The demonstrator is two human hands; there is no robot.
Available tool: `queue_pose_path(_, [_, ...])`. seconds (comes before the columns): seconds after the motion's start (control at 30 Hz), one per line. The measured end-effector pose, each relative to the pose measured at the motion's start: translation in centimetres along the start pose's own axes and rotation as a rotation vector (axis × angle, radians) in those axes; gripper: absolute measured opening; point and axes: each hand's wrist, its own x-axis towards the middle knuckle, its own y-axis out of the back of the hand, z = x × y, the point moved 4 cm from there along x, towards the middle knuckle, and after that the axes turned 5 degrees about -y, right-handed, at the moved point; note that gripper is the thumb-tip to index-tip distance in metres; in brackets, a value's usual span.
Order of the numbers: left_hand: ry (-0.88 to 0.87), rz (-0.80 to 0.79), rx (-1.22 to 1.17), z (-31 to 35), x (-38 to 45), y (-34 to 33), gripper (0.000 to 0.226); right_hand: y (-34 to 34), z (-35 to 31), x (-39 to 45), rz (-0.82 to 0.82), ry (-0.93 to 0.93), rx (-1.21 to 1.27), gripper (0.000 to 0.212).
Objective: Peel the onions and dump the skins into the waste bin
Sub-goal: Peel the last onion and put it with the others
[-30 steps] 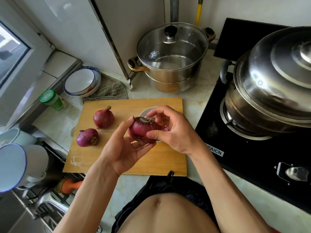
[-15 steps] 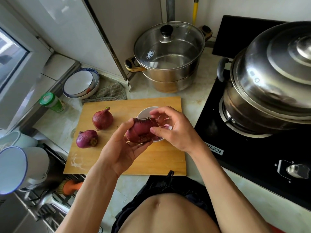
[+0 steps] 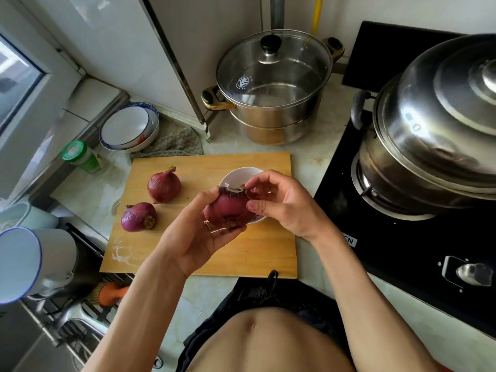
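Held above the near right part of the wooden cutting board (image 3: 241,253): a red onion (image 3: 228,208), cupped in the left hand (image 3: 193,237), thumb curled over its far left side and fingers wrapped beneath, root end turned toward the camera. Pinched at its top between thumb and fingertips of the right hand (image 3: 281,202): a loose flap of papery skin (image 3: 236,189), lifted off the bulb but not yet torn free. Directly behind and partly hidden by both hands, a small white bowl (image 3: 236,175) standing on the board. Lying on the left half of the board, two more onions, apart from each other: a brownish one (image 3: 163,186) farther back with a sprouting tip, and a purple one (image 3: 138,217) nearer with its root facing right. Beyond the board on the pale desk (image 3: 316,157), a steel steamer pot (image 3: 273,89) under a glass lid. On the black hob (image 3: 402,251) to the right, a large covered steel pot (image 3: 434,124). Far left, stacked plates (image 3: 128,127) leaning at the wall beside a green-capped bottle (image 3: 80,157)
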Motion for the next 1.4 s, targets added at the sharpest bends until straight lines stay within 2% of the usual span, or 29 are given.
queue_pose_path(0.23, [-0.014, 0.009, 0.012, 0.0, 0.1, 0.0, 0.069, 0.0, -0.1, 0.0, -0.045, -0.049, -0.007, 0.031])
queue_pose_path(0.47, [-0.017, 0.051, -0.008, -0.3, 0.3, 0.3, 0.068, -0.4, -0.1, 0.3, 0.036, -0.035, -0.101, 0.027])
queue_pose_path(0.57, [-0.045, 0.052, -0.025, 0.1, 0.3, 0.3, 0.061, -0.4, -0.2, 0.4, 0.102, -0.038, -0.099, 0.025])
queue_pose_path(0.73, [-0.092, 0.059, 0.036, 0.6, 0.5, 0.8, 0.032, -0.4, -0.4, 0.2, 0.127, -0.015, -0.115, 0.022])
queue_pose_path(0.87, [-0.096, 0.077, 0.082, 0.7, 0.6, 1.1, 0.042, -0.5, -0.1, 0.2, 0.157, -0.027, -0.107, 0.023])
queue_pose_path(1.23, [-0.1, 0.07, 0.142, 0.6, 0.7, 1.3, 0.048, 0.1, 1.0, 0.4, 0.203, -0.125, -0.191, 0.018])
queue_pose_path(1.4, [-0.125, 0.077, 0.143, 0.6, 0.7, 1.6, 0.035, -0.2, 1.1, 0.4, 0.173, -0.154, -0.201, 0.015])
